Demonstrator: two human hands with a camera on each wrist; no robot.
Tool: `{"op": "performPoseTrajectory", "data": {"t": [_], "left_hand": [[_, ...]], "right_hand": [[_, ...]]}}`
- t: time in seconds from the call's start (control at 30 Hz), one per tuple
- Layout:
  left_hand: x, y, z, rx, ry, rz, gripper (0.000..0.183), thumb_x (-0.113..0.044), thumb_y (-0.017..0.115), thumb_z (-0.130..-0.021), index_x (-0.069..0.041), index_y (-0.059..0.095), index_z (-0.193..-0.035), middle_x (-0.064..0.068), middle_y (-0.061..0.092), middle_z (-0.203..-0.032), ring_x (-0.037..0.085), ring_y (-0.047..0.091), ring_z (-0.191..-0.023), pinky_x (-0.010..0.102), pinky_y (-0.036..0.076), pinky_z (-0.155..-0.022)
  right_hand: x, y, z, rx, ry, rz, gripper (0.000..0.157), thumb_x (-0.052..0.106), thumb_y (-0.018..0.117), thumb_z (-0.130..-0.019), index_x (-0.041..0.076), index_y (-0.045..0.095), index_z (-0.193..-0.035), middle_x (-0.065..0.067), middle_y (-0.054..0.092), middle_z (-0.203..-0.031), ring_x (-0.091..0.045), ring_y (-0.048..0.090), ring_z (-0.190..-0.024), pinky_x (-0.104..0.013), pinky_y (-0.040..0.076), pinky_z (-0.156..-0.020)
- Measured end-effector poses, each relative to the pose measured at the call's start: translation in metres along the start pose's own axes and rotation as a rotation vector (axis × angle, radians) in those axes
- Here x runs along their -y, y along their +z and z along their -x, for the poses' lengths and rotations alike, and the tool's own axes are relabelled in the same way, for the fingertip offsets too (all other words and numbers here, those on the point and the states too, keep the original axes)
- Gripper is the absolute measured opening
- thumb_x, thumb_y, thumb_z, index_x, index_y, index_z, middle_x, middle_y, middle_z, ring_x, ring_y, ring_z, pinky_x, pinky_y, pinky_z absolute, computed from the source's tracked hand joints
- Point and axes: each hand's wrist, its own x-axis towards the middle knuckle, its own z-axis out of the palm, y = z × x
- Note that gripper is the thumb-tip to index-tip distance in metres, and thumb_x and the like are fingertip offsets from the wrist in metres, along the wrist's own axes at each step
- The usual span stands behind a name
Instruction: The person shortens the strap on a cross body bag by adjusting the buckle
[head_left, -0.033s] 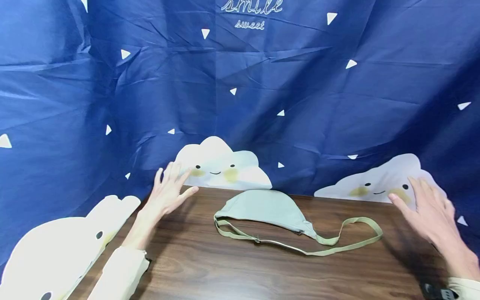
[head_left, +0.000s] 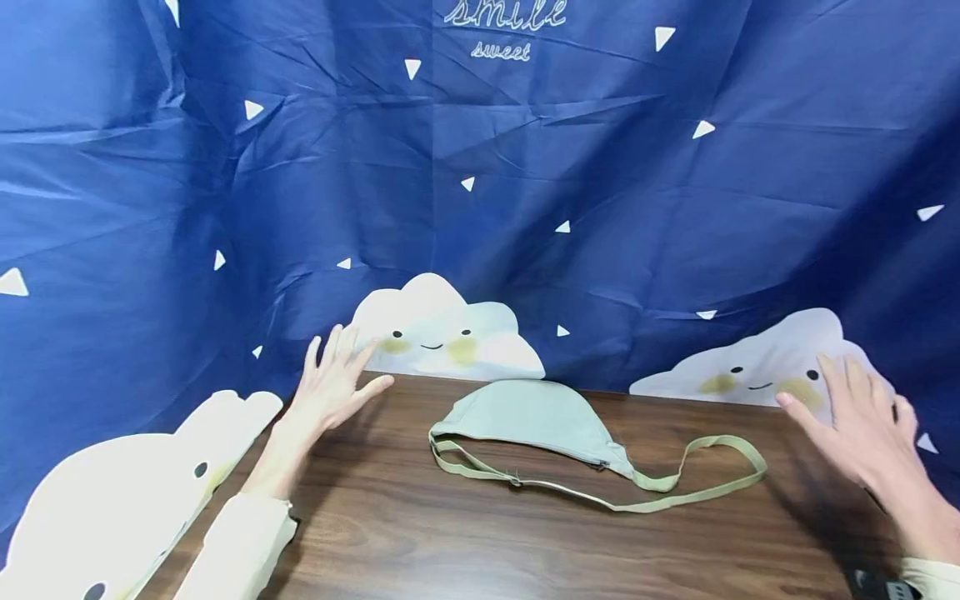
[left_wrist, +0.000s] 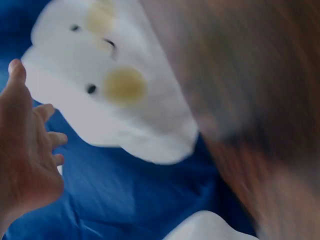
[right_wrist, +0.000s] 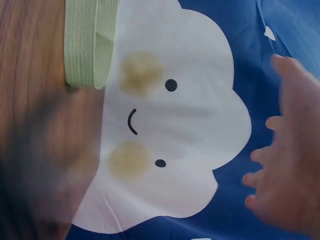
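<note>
A pale mint-green waist bag [head_left: 528, 417] lies flat on the wooden table, its curved side toward the back and its zipper along the near side. Its light green strap [head_left: 701, 498] loops in front and out to the right; in the right wrist view a bend of the strap [right_wrist: 80, 45] shows. Left of the bag, my left hand [head_left: 330, 392] is held with fingers spread, holding nothing. My right hand [head_left: 862, 421] hovers beyond the strap's right end, fingers extended and apart. Neither hand touches the bag.
Behind the brown table [head_left: 420, 542] hangs a creased blue cloth [head_left: 525, 233] with white triangles. Smiling white clouds [head_left: 427, 321] are printed along its lower edge. More white cloud shapes [head_left: 105, 500] border the table on the left.
The right hand's fingers have spread slightly. The left hand has shifted a touch to the left, and the bag lies as before.
</note>
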Motion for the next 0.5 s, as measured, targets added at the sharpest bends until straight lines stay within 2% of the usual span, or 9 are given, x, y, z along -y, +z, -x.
{"op": "performPoseTrajectory", "data": {"t": [0.13, 0.23, 0.33, 0.5], "left_hand": [[-0.004, -0.004, -0.001, 0.031, 0.011, 0.004, 0.084, -0.075, 0.044, -0.095, -0.022, 0.036, -0.160, 0.017, 0.018, -0.166, 0.039, 0.009, -0.152, 0.063, 0.001, -0.115], [-0.022, -0.006, -0.003, 0.066, 0.050, 0.032, 0.083, -0.075, 0.041, -0.096, -0.022, 0.036, -0.160, 0.017, 0.024, -0.164, 0.041, 0.013, -0.151, 0.066, 0.006, -0.114], [-0.050, -0.007, -0.007, 0.107, 0.148, 0.071, 0.081, -0.075, 0.040, -0.097, -0.024, 0.036, -0.160, 0.014, 0.029, -0.163, 0.041, 0.019, -0.149, 0.066, 0.011, -0.114], [-0.116, -0.009, -0.011, 0.267, 0.387, 0.151, 0.074, -0.066, 0.052, -0.097, -0.020, 0.045, -0.155, 0.008, 0.043, -0.155, 0.032, 0.035, -0.143, 0.057, 0.023, -0.114]], "right_hand": [[0.009, -0.002, -0.001, -0.001, -0.032, 0.015, 0.089, 0.053, 0.055, -0.100, 0.011, 0.008, -0.163, -0.031, 0.003, -0.161, -0.057, -0.002, -0.144, -0.080, -0.007, -0.100], [0.024, -0.003, -0.004, -0.018, -0.076, 0.013, 0.089, 0.053, 0.058, -0.099, 0.011, 0.012, -0.163, -0.032, 0.009, -0.160, -0.056, 0.005, -0.144, -0.080, -0.002, -0.101], [0.044, -0.004, -0.006, -0.039, -0.123, -0.009, 0.085, 0.051, 0.060, -0.098, 0.010, 0.021, -0.162, -0.034, 0.018, -0.157, -0.056, 0.013, -0.142, -0.079, 0.006, -0.100], [0.083, 0.000, -0.001, -0.071, -0.251, -0.049, 0.070, 0.046, 0.069, -0.094, 0.002, 0.048, -0.144, -0.034, 0.041, -0.144, -0.056, 0.036, -0.129, -0.074, 0.023, -0.098]]}}
